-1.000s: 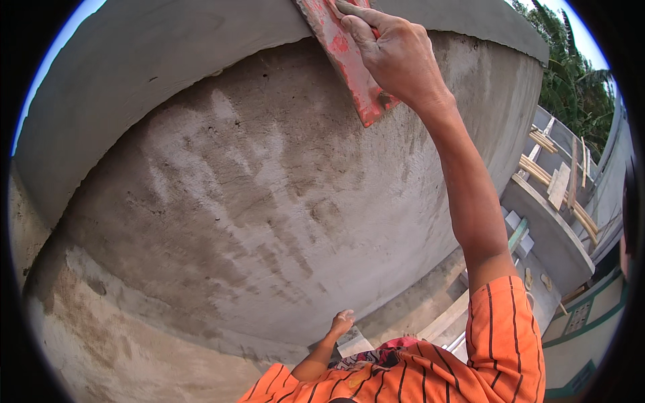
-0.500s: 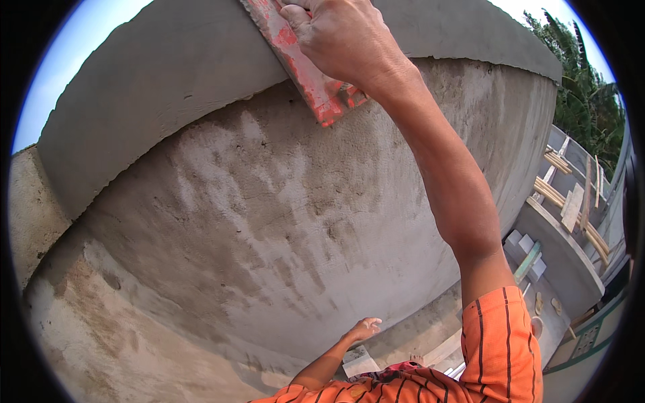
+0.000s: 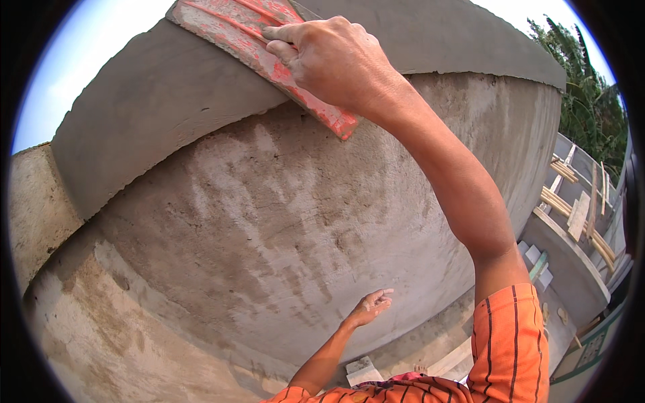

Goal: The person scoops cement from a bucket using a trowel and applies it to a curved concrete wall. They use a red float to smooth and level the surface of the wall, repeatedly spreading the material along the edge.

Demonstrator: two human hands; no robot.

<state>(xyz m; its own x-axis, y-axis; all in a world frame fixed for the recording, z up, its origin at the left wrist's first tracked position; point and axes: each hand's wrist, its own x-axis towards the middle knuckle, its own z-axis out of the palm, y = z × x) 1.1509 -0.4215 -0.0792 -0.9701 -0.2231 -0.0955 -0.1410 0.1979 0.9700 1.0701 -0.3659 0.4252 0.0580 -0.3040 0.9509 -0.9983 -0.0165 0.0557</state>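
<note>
My right hand [image 3: 336, 64] is closed on a worn red plastering float [image 3: 232, 37] smeared with grey mortar. The float lies slantwise over a band of smooth, darker grey plaster [image 3: 141, 107], its lower end overlapping the rougher wall [image 3: 289, 201] beneath. Its handle is mostly hidden by my fingers. Lower in the picture, my left hand [image 3: 369, 307] holds nothing, its fingers loosely stretched out in front of the bare wall. I cannot tell whether it touches the surface.
A pale block [image 3: 363, 371] sits low beside my body. Wooden boards and poles [image 3: 578, 215] rest by a low wall [image 3: 564, 245] at the right. Trees [image 3: 591, 101] stand beyond. The plaster band ends in a ragged lower edge.
The float and my right hand have come slightly lower in the picture, and more of the float shows at its upper left. My left hand has risen along the wall.
</note>
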